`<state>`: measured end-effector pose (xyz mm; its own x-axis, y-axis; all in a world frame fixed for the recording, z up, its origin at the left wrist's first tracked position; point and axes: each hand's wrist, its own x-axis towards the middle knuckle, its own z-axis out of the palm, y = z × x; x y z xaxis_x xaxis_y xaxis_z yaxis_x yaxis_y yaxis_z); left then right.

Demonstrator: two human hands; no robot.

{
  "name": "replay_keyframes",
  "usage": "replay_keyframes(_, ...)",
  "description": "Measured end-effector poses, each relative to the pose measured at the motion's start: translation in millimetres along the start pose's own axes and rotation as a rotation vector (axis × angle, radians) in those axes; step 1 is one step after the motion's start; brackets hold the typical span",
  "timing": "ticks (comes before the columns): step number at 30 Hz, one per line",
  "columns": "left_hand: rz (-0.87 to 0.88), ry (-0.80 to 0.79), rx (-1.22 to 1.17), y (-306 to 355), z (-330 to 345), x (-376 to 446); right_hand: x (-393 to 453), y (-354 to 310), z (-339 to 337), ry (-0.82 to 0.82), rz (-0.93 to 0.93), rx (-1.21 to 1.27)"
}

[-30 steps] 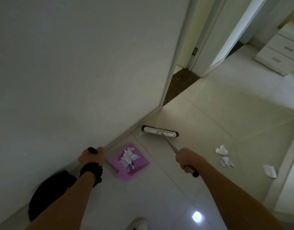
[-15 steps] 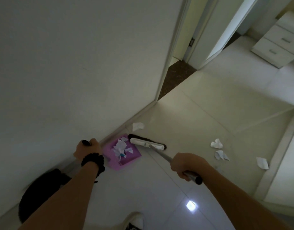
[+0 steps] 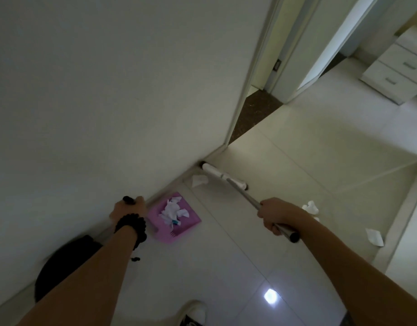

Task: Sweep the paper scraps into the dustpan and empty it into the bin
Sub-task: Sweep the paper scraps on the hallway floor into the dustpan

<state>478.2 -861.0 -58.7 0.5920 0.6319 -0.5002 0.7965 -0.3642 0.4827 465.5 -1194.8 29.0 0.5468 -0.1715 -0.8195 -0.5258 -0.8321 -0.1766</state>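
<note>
A pink dustpan [image 3: 186, 225] rests on the floor by the wall and holds several white paper scraps [image 3: 173, 210]. My left hand [image 3: 128, 209] grips the black top of the dustpan's upright handle. My right hand [image 3: 276, 214] is closed on the metal broom handle. The white broom head [image 3: 222, 176] lies against the skirting, beyond the dustpan. One loose scrap [image 3: 199, 180] sits between the broom head and the dustpan. Other scraps lie to the right: a crumpled one [image 3: 310, 206] behind my right wrist and a flat one [image 3: 374, 236] near the right wall.
A round black bin [image 3: 59, 262] stands by the wall under my left forearm. My shoe [image 3: 194, 314] is at the bottom edge. A doorway with a dark threshold [image 3: 254, 114] opens ahead, and a white drawer unit [image 3: 398, 69] stands far right.
The broom head has swung away from the dustpan's mouth, out past the loose scrap to the skirting. The dustpan and my left hand have stayed put.
</note>
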Motion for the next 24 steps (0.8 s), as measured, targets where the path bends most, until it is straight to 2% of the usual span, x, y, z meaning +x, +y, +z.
replay_keyframes(4, 0.08, -0.072, 0.116, 3.4, -8.5, 6.9, 33.0, -28.6, 16.3, 0.055, 0.018, 0.017)
replay_keyframes(11, 0.133, -0.077, 0.114, 4.0, -5.2, 15.6, 40.5, -39.5, 38.8, -0.064, 0.046, -0.088)
replay_keyframes(14, 0.132, -0.066, 0.116, 7.2, -5.1, 13.7, 31.1, -35.2, 39.2, -0.057, 0.054, -0.166)
replay_keyframes(18, 0.127, -0.028, 0.141, 8.8, -3.2, 9.4, 17.4, -35.1, 32.2, -0.178, -0.02, -0.445)
replay_keyframes(20, 0.132, -0.015, 0.135, 8.2, -2.3, 6.0, 7.3, -29.6, 32.6, -0.216, -0.036, -0.506)
replay_keyframes(22, 0.142, -0.028, 0.132, 5.1, -2.6, 2.2, 1.2, -17.1, 34.0, -0.248, -0.044, -0.49)
replay_keyframes(24, 0.156, -0.052, 0.123, -0.4, -2.7, -2.2, -10.4, 1.2, 34.5, -0.236, -0.034, -0.373)
